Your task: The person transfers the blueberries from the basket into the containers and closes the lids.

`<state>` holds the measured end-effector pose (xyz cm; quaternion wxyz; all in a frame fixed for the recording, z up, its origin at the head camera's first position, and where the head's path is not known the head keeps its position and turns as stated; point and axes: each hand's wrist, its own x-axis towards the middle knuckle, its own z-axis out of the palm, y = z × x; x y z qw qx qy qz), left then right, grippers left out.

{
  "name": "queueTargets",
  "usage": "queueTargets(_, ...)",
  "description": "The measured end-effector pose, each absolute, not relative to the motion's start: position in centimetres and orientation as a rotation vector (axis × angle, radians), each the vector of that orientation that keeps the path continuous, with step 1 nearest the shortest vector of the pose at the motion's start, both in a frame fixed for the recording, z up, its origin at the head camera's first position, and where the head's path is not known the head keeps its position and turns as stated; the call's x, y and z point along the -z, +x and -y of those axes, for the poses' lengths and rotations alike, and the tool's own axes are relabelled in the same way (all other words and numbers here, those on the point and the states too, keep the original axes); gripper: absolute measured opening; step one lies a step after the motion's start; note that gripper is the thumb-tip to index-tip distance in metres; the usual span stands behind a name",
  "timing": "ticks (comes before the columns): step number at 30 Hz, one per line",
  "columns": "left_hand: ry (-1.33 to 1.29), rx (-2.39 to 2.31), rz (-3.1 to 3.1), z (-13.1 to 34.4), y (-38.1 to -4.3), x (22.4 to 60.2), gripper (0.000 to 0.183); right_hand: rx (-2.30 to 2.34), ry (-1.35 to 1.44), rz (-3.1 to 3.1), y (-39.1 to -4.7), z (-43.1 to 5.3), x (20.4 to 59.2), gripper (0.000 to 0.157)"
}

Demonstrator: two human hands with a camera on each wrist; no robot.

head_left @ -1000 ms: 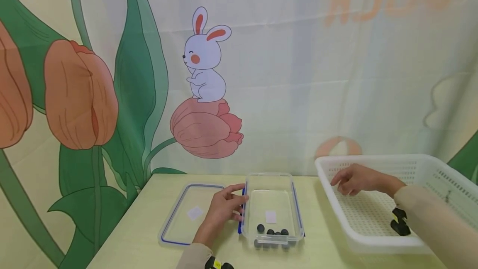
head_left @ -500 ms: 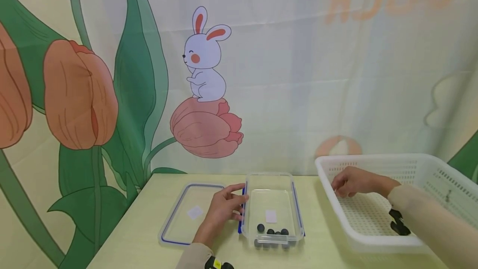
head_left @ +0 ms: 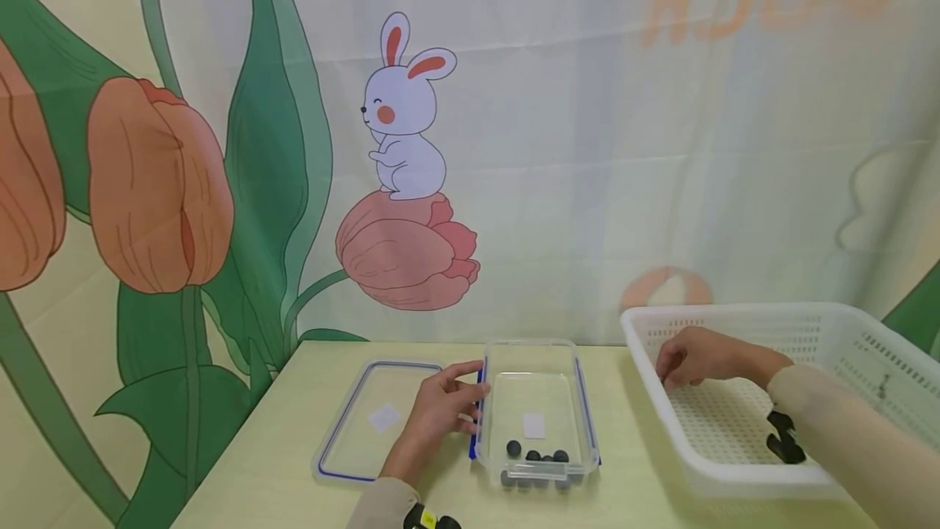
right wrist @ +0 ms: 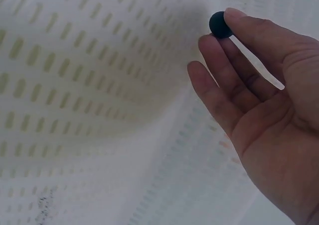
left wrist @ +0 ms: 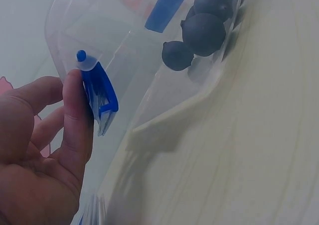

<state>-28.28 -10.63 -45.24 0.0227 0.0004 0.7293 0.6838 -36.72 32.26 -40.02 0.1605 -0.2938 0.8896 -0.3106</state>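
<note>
A clear lidded-type box [head_left: 532, 398] without its lid stands mid-table, with several small dark balls [head_left: 561, 456] at its near end. At the box's left side is my left hand [head_left: 435, 408], fingers fairly straight, fingertips touching the wall and rim beside an unfastened blue latch [left wrist: 102, 93]. Some of its fingertips are hidden behind the wall. Inside the white basket [head_left: 686, 451] on the right, my right hand [head_left: 701, 356] pinches one dark ball [right wrist: 219, 25] between thumb and fingertips, close to the perforated wall. The basket's left side hides the fingertips in the head view.
Left of the box lies its clear lid [head_left: 343, 431] with a blue seal, partly behind the left forearm. A printed curtain with a rabbit [head_left: 407, 129] hangs behind the table [head_left: 250, 472]. The basket's high rim rises around my right hand.
My right hand has dipped slightly lower at the basket's left side, its fingers drawing together on a dark ball. The left hand and box have stayed put.
</note>
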Motion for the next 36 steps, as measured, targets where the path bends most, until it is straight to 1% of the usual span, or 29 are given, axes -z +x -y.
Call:
queueTargets(14, -0.005, -2.118, -2.257, 10.6, -28.4, 45.2, 0.047, 1.013, -0.812, -2.717, -35.3, -32.2, 34.9, 0.024)
queueTargets(23, -0.010, -2.119, -2.260, 10.6, -28.3, 45.2, 0.046, 1.090, -0.841, -2.863, -32.6, -30.1, 31.9, 0.022)
queueTargets(27, -0.007, -2.116, -2.266, 10.6, -28.2, 45.2, 0.047, 1.161, -0.902, -2.861, -31.0, -28.6, 31.1, 0.023)
queueTargets(33, -0.008, -2.115, -2.266, 10.5, -28.2, 45.1, 0.046, 1.367, -1.079, -2.754, -28.5, -25.9, 30.7, 0.019)
queueTargets(36, -0.011, -2.113, -2.268, 10.5, -28.2, 45.1, 0.046, 1.391, -1.086, -2.718, -27.1, -24.4, 30.9, 0.017)
